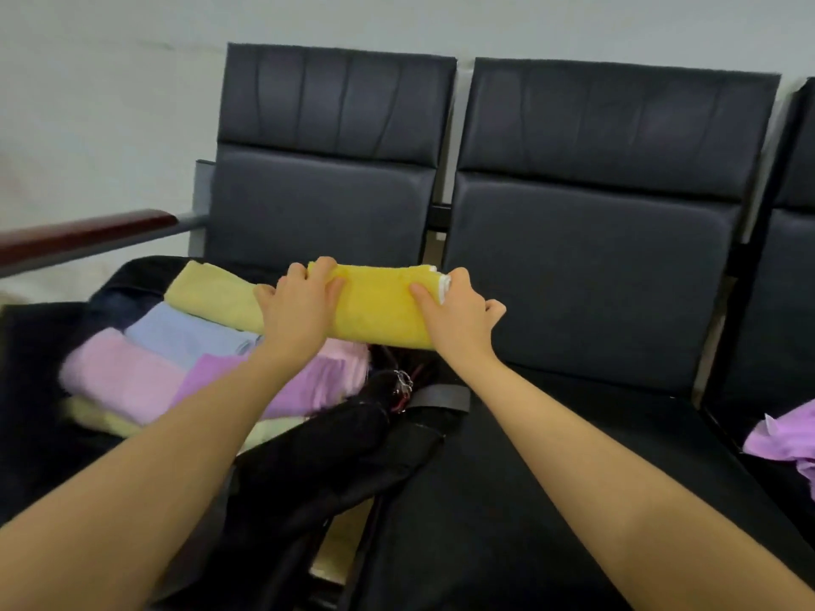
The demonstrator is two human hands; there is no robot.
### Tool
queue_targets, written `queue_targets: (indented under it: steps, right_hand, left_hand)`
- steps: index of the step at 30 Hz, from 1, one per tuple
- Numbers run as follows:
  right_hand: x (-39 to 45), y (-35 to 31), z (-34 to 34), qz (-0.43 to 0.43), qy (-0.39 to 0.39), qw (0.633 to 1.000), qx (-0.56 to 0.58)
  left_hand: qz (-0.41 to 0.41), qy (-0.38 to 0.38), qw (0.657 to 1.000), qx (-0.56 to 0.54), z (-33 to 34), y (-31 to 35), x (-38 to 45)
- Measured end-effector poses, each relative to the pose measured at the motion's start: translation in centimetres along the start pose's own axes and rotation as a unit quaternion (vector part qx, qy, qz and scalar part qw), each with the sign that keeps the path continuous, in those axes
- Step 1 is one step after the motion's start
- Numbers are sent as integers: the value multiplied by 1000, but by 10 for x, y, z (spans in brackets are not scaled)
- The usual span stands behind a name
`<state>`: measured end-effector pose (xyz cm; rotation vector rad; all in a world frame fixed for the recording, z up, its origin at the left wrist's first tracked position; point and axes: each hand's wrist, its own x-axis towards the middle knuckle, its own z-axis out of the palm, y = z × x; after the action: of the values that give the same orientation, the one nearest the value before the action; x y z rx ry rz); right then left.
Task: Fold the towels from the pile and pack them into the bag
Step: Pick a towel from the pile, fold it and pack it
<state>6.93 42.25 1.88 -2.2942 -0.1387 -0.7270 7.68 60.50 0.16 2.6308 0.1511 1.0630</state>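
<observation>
Bright yellow terry towel folded into a thick oblong (379,306), held up w/ both hands just over the open black fabric bag (335,447), white hem edge showing at its rt end. Left hand (300,306) gripping the towel's left end, fingers curled over the top edge, thumb lying on the front face. Right hand (458,315) gripping the rt end, thumb pressed flat on the front, fingers wrapped round behind; little finger side sticking out clear of the cloth. Towel level, long side running left to rt, nap soft and slightly fuzzy, no creases visible on the front. Below and left, inside the bag: pale yellow folded towel (211,293) at the back, touching the held one; light blue folded towel (185,332) next to it; pink folded towel (119,377) nearer; purple folded towel (286,385) overlapping the pink, partly hidden by the left forearm; cream folded towel (97,416) peeking out underneath. Bag's flap slumped toward the camera, metal zip pull (402,381) and grey strap (445,396) near its rim. All resting on a row of black padded bench seats (591,275) w/ a dark red wooden armrest (88,231) at far left. Crumpled purple towel (785,434) on the seat at far rt, well apart. Plain pale wall (110,103) behind.
</observation>
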Motion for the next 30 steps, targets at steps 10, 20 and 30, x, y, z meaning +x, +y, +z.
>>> queue_targets:
  steps: [10, 20, 30]
  right_hand:
    - [14, -26, 109, -52, -40, 996, -67]
    - [-6, -30, 124, -89, -107, 974, -180]
    - [0, -9, 124, -249, -165, 917, -264]
  left_hand:
    - [-23, -123, 992, 0, 31, -109, 33]
    - [-14, -239, 968, 73, 47, -137, 13]
    - [110, -263, 958, 21, 44, -89, -3]
